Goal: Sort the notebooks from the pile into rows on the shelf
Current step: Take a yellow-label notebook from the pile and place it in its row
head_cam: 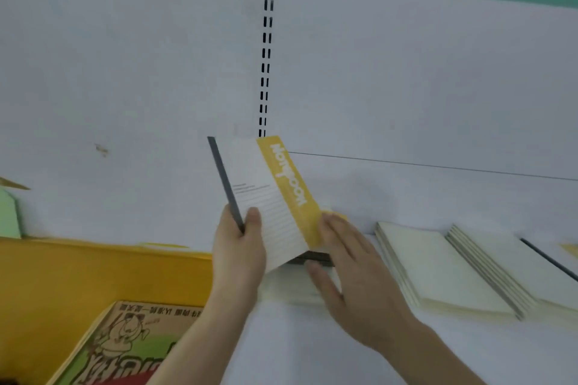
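My left hand (240, 247) grips a notebook (266, 194) by its lower edge and holds it upright and tilted above the white shelf (438, 194). The notebook has a grey spine, a white lined cover and a yellow band with white lettering. My right hand (347, 275) lies flat on a low stack of notebooks (312, 258) under the raised one, fingers spread, fingertips touching the yellow band's lower corner. To the right, cream-covered notebooks (438, 266) lie in overlapping rows on the shelf.
A yellow shelf (103, 272) adjoins on the left, with a cartoon-printed brown book (125, 347) lying at the lower left. A slotted upright (266, 66) runs up the white back panel. A green object (9, 216) sits at the far left edge.
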A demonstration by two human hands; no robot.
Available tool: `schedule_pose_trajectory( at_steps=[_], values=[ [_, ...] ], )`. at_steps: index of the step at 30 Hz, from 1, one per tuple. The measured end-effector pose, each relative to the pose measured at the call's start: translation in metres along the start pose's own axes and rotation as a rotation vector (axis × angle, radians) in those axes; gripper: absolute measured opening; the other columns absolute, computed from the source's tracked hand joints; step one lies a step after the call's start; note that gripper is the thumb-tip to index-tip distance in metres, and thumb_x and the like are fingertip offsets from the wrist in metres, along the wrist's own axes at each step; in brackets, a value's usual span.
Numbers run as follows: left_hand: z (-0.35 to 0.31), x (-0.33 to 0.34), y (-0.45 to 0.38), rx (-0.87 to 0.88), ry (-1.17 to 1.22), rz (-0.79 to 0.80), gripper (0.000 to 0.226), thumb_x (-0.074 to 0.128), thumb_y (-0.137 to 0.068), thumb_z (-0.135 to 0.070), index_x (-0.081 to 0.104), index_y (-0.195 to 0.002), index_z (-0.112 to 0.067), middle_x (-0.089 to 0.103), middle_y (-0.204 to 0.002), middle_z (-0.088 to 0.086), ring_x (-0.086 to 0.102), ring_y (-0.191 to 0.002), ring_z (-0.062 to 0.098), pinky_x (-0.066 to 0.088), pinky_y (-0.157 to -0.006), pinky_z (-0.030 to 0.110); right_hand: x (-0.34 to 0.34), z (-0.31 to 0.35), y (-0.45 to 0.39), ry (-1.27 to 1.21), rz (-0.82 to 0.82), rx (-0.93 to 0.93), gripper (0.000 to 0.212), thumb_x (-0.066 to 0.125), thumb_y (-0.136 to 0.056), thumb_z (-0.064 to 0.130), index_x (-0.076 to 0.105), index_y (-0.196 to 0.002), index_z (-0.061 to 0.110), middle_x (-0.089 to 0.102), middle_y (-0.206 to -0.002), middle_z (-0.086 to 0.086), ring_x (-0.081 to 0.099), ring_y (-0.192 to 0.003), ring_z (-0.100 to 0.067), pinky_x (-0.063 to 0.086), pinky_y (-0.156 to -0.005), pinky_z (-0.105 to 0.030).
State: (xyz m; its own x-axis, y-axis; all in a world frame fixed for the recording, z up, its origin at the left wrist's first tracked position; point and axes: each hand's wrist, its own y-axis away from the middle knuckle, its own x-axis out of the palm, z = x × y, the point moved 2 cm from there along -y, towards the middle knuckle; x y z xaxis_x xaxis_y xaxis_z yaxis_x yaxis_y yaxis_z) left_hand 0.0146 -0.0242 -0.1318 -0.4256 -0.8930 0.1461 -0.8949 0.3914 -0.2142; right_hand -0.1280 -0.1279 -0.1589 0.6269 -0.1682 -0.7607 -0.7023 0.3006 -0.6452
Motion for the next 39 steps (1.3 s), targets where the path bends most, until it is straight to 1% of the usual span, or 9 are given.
schedule_pose_trajectory(
  at_steps=[4,8,13,18,21,24,28,32,39],
  values=[
    [0.001,-0.021,-0.006,0.016,-0.087,0.005,0.012,0.048,-0.104,-0.028,0.059,-0.099,-0.032,0.068,-0.098,-0.014,0.063,-0.092,0.007,0.050,-0.068,0.029,0.016,-0.033,-0.021,0.124,0.217,0.148,0.067,0.022,-0.095,0.047,0.041,-0.146,0.008,0.036,-0.154,-0.011,0.031,-0.143,-0.029,0.026,-0.115,-0.040],
    [0.004,-0.028,-0.007,-0.006,-0.142,0.004,0.014,0.045,-0.105,-0.027,0.057,-0.099,-0.033,0.066,-0.098,-0.012,0.061,-0.090,0.008,0.049,-0.068,0.032,0.019,-0.042,-0.033,0.218,0.404,0.106,0.033,0.036,-0.101,0.024,0.055,-0.127,0.020,0.061,-0.129,-0.005,0.055,-0.119,-0.027,0.044,-0.098,-0.037],
    [0.004,-0.031,-0.009,-0.034,-0.074,-0.015,0.016,0.044,-0.106,-0.028,0.056,-0.099,-0.036,0.066,-0.101,-0.013,0.061,-0.094,0.010,0.049,-0.070,0.032,-0.019,-0.038,-0.042,0.325,0.252,0.195,0.026,0.033,-0.102,0.034,0.058,-0.100,0.025,0.065,-0.085,0.001,0.062,-0.080,-0.027,0.039,-0.061,-0.033],
    [-0.004,-0.027,-0.008,-0.046,0.028,0.015,0.021,0.044,-0.106,-0.027,0.059,-0.101,-0.042,0.070,-0.099,-0.017,0.064,-0.099,0.012,0.054,-0.080,0.036,-0.051,-0.030,-0.041,0.199,-0.237,0.227,0.026,0.046,-0.100,0.025,0.061,-0.082,0.013,0.043,-0.046,0.005,0.045,-0.039,-0.023,0.035,-0.040,-0.029],
    [-0.009,-0.009,0.002,-0.048,0.051,0.122,0.022,0.044,-0.106,-0.031,0.063,-0.106,-0.042,0.072,-0.101,-0.018,0.067,-0.102,0.012,0.055,-0.091,0.044,-0.041,0.005,-0.035,0.192,-0.390,0.104,0.017,0.056,-0.090,0.018,0.070,-0.096,0.011,0.065,-0.068,-0.004,0.061,-0.060,-0.029,0.048,-0.050,-0.035],
    [-0.015,0.013,0.017,-0.064,0.184,0.189,0.024,0.042,-0.106,-0.036,0.066,-0.108,-0.039,0.074,-0.109,-0.007,0.068,-0.107,0.016,0.053,-0.097,0.048,-0.011,0.041,-0.022,0.142,-0.328,0.000,0.034,0.052,-0.087,0.020,0.071,-0.110,0.004,0.073,-0.105,-0.011,0.070,-0.093,-0.027,0.057,-0.078,-0.034],
    [-0.017,0.025,0.028,-0.058,0.251,0.306,0.043,0.045,-0.092,-0.060,0.065,-0.116,-0.032,0.073,-0.113,-0.008,0.068,-0.109,0.014,0.050,-0.100,0.041,0.003,0.058,-0.011,0.117,-0.257,0.043,0.041,0.052,-0.083,0.026,0.071,-0.111,0.002,0.070,-0.114,-0.016,0.069,-0.100,-0.027,0.056,-0.085,-0.035],
    [-0.015,0.024,0.022,-0.079,0.264,0.261,0.019,0.050,-0.103,-0.030,0.063,-0.117,-0.029,0.075,-0.109,-0.005,0.071,-0.103,0.017,0.054,-0.095,0.048,-0.005,0.051,-0.003,0.073,-0.268,-0.020,0.038,0.049,-0.091,0.027,0.070,-0.116,0.007,0.066,-0.125,-0.011,0.063,-0.113,-0.025,0.052,-0.093,-0.039],
    [-0.015,0.025,0.022,-0.080,0.267,0.366,0.018,0.053,-0.100,-0.030,0.065,-0.113,-0.028,0.075,-0.107,-0.001,0.072,-0.100,0.023,0.060,-0.082,0.051,-0.036,-0.001,-0.006,-0.164,-0.215,0.347,0.070,0.038,-0.095,0.053,0.016,-0.153,0.021,0.028,-0.155,-0.001,0.034,-0.139,-0.019,0.040,-0.109,-0.040]
  ],
)
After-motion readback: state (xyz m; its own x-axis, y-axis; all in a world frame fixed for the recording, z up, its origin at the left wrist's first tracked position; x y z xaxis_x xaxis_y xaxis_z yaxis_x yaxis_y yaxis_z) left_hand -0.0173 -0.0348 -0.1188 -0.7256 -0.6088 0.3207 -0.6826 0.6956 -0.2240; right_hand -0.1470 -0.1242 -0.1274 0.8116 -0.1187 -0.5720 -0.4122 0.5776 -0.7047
